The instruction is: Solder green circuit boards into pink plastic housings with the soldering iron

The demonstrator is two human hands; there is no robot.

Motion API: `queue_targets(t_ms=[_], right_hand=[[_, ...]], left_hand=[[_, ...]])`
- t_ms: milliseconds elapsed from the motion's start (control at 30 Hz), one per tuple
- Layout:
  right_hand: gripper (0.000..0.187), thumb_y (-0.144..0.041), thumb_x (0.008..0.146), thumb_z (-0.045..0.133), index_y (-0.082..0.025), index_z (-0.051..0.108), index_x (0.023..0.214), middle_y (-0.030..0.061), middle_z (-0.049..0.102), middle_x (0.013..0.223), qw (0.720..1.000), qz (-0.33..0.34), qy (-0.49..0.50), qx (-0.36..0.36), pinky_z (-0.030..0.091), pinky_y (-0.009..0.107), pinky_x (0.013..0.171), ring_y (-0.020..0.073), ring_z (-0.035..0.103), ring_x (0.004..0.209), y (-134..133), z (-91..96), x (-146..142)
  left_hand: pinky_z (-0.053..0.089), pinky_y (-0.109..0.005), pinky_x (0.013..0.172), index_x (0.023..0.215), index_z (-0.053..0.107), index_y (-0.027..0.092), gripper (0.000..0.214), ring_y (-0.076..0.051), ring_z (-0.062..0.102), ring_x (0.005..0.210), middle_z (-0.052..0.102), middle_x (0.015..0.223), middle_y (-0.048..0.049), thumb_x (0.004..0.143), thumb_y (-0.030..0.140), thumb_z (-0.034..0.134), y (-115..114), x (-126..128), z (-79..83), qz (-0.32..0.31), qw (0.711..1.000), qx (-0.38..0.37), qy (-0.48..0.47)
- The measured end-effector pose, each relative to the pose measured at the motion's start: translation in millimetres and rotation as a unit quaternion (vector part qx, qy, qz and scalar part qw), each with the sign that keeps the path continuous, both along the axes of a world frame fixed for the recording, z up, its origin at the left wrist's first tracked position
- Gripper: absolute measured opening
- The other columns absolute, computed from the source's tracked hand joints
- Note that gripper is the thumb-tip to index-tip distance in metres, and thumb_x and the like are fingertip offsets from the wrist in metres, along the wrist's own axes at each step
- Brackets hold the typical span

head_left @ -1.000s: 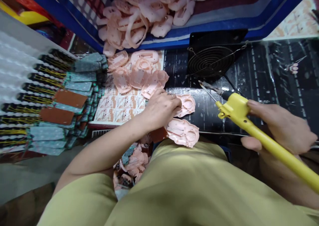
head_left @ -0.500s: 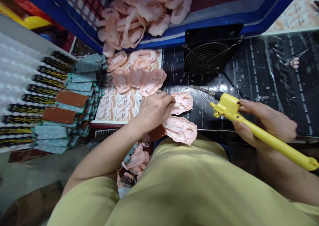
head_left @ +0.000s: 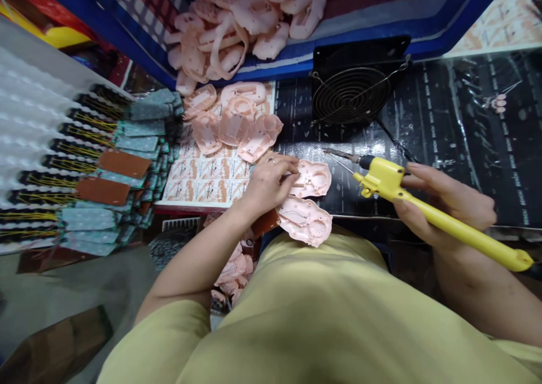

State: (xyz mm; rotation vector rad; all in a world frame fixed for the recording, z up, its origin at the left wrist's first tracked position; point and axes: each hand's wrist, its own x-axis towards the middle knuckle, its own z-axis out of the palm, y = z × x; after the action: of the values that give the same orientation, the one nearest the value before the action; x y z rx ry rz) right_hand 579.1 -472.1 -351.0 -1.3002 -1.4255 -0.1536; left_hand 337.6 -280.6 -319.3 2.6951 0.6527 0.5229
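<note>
My left hand (head_left: 267, 185) rests with curled fingers on the left edge of a pink plastic shell (head_left: 313, 178) lying on the black mat, pinching something small I cannot make out. A second pink shell (head_left: 305, 221) with thin wires lies just below it, at the table's front edge. My right hand (head_left: 444, 203) is wrapped round the yellow handle of a soldering iron (head_left: 423, 212). Its metal tip (head_left: 334, 153) points left and hovers just right of the upper shell, a short gap away.
A black fan with a wire grille (head_left: 353, 93) stands behind the shells. More pink shells (head_left: 232, 125) lie at the back left, with a heap (head_left: 237, 22) in a blue bin. Stacked circuit boards (head_left: 105, 169) fill the left. My yellow-clad lap (head_left: 330, 316) is below.
The soldering iron has swung lower and leftward, its tip closer to the upper shell. My left hand has shifted slightly on that shell, fingers tightening at its edge.
</note>
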Motion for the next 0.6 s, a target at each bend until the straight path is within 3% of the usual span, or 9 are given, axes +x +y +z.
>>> queue_targets(t_ms=[167,400,600], right_hand=[[0.054,-0.020,0.077,0.080,-0.027,0.065,0.128,0.0037,0.076,0.100,0.999,0.009,0.023,-0.027,0.062,0.026,0.067,0.0187,0.074,0.077,-8,1.8,1],[0.038,-0.015,0.070,0.085,-0.022,0.069,0.105,0.0021,0.074,0.080,0.994,0.110,-0.009,0.003,0.063,0.026,0.058,0.0181,0.072,0.067,-8,2.9,2],[0.036,0.002,0.064,0.082,-0.013,0.067,0.094,0.0057,0.072,0.077,0.985,0.169,-0.020,0.014,0.063,0.025,0.064,0.0167,0.071,0.069,2,-0.5,2]], left_hand=[[0.037,-0.050,0.114,0.084,0.067,0.016,0.012,-0.020,0.070,0.101,0.075,0.109,-0.0081,0.090,0.018,0.056,4,4,6.5,-0.051,0.998,-0.020,0.023],[0.048,-0.041,0.102,0.082,0.069,0.015,0.009,-0.021,0.069,0.104,0.074,0.112,-0.0077,0.085,0.017,0.061,7,9,25.5,-0.028,0.991,-0.088,0.099],[0.038,-0.051,0.113,0.082,0.068,0.015,0.007,-0.021,0.070,0.099,0.075,0.107,-0.0067,0.085,0.015,0.062,0,13,19.8,0.005,0.994,-0.069,0.080]])
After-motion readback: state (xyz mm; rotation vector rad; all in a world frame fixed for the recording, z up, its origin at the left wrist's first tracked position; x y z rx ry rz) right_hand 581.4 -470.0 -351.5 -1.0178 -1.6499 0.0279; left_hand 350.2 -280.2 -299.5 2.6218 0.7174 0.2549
